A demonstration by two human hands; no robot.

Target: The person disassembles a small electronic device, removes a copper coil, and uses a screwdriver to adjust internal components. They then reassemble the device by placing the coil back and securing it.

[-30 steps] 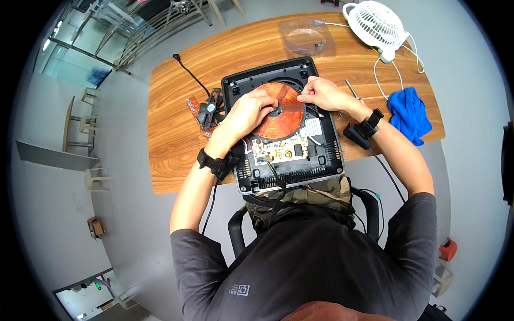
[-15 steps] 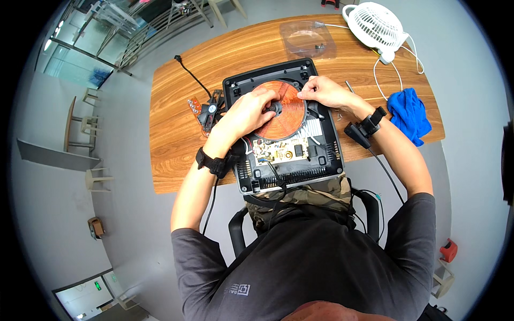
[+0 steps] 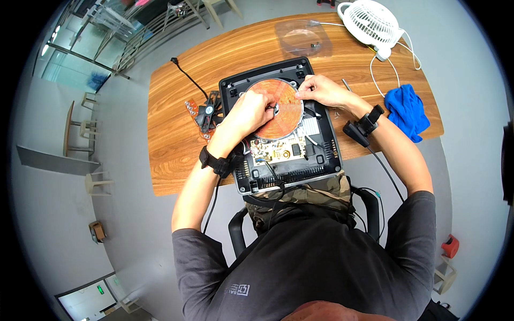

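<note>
An opened induction cooker (image 3: 229,90) lies on the table in front of me, its black casing showing the parts inside. In its middle sits a round copper coil (image 3: 278,124). My left hand (image 3: 250,111) reaches over the coil's left side, its fingers and thumb closed at the central hole. At the coil's upper right rim, my right hand (image 3: 317,91) pinches the edge between thumb and fingers. A pale circuit board (image 3: 278,151) sits below the coil, nearest my body. White wires (image 3: 312,140) and a ribbed metal heat sink (image 3: 310,126) are right of it.
Left of the cooker lie a small black cooling fan (image 3: 210,111) and a plug cord (image 3: 188,72). A clear plastic piece (image 3: 304,40) rests beyond it. A white fan (image 3: 370,24) stands far right, above a blue cloth (image 3: 407,112). A thin metal rod (image 3: 346,84) lies near my right wrist.
My left fingers and thumb have drawn together at the coil's centre. My right hand keeps its place on the rim. The whole view has shifted slightly.
</note>
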